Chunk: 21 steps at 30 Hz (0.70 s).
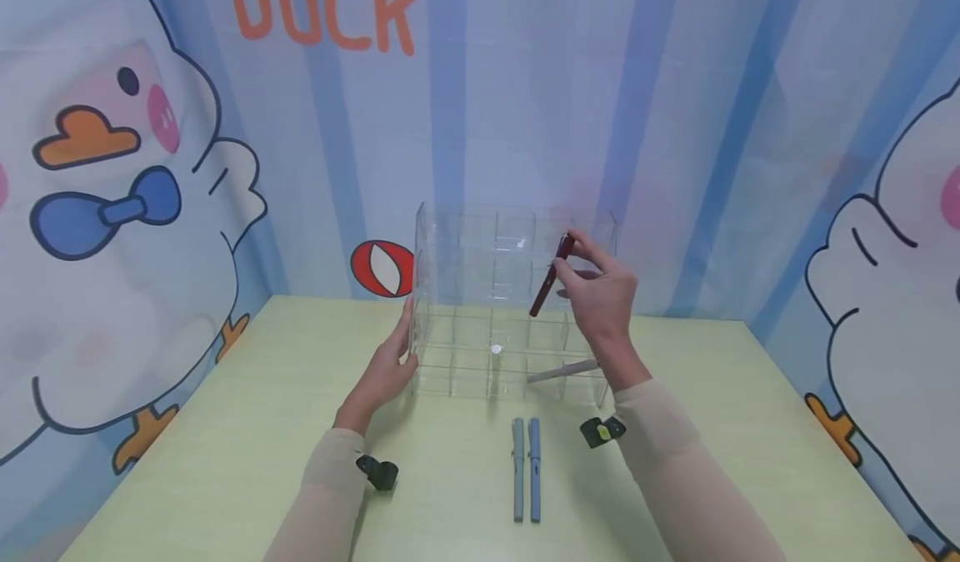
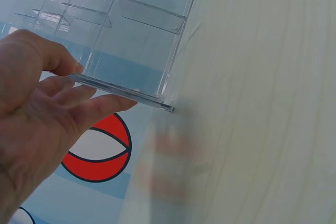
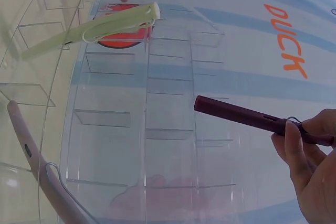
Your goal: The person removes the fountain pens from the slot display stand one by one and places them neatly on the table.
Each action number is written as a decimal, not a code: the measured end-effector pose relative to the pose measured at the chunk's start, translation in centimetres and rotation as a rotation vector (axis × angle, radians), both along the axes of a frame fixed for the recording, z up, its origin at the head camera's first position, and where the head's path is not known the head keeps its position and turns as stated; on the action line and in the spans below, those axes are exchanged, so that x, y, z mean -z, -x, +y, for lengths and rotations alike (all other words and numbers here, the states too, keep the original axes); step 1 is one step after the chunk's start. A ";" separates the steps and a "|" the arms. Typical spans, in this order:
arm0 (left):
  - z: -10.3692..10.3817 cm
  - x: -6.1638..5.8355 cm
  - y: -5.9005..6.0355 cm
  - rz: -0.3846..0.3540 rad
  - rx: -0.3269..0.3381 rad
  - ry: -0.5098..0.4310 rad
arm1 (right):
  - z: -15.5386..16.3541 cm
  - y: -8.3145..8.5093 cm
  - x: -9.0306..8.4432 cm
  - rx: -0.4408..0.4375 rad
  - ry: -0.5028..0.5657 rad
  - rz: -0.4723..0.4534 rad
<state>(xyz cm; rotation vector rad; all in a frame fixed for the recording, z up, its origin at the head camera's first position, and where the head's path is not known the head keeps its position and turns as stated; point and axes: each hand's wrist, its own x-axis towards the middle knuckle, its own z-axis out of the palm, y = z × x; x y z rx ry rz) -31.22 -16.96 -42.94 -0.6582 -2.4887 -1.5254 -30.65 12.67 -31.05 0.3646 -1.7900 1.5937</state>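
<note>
A clear divided rack stands upright on the table. At its left side, my left hand grips the edge of the wall, thumb on one face and fingers on the other, as the left wrist view shows. My right hand pinches a dark maroon pen by its cap end, tilted, in front of the rack's upper compartments. In the right wrist view, a pale green pen and a pale pinkish pen lie in lower compartments of the rack.
Side by side on the table, in front of the rack, lie a grey-green pen and a blue pen. A printed curtain hangs behind the table. Each sleeve carries a small black wrist camera.
</note>
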 end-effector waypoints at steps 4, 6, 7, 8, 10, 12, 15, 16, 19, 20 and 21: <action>0.1 -0.7 -0.6 0.004 0.009 0.001 | 0.8 -0.5 -0.2 -0.001 0.023 -0.017; 0.1 -0.7 -0.6 0.003 0.010 0.000 | 1.2 -0.7 -0.3 -0.002 0.035 -0.024; 0.1 -0.6 -0.6 0.000 0.009 0.000 | 1.4 -0.7 -0.4 -0.002 0.041 -0.027; 0.1 -0.5 -0.5 -0.003 0.009 -0.001 | 1.6 -0.8 -0.5 -0.003 0.046 -0.027; 0.0 0.2 0.2 -0.003 0.005 -0.007 | 2.0 -0.9 -0.6 -0.003 0.065 -0.024; -0.2 1.0 1.1 0.004 0.000 -0.009 | 2.4 -1.1 -0.8 0.005 0.080 -0.021; -0.4 2.3 2.2 0.016 -0.007 -0.004 | 3.0 -1.4 -0.9 0.012 0.107 -0.015; -0.5 2.5 2.4 0.016 -0.009 -0.001 | 3.2 -1.5 -1.0 0.011 0.115 -0.015; -0.6 2.7 2.6 0.010 -0.010 0.000 | 3.7 -2.0 -1.0 0.002 0.132 -0.014; -0.6 2.7 2.6 0.007 -0.010 -0.002 | 3.9 -2.1 -0.9 -0.001 0.136 -0.015; -0.6 2.8 2.6 0.001 -0.012 -0.006 | 4.1 -2.2 -0.9 -0.006 0.140 -0.019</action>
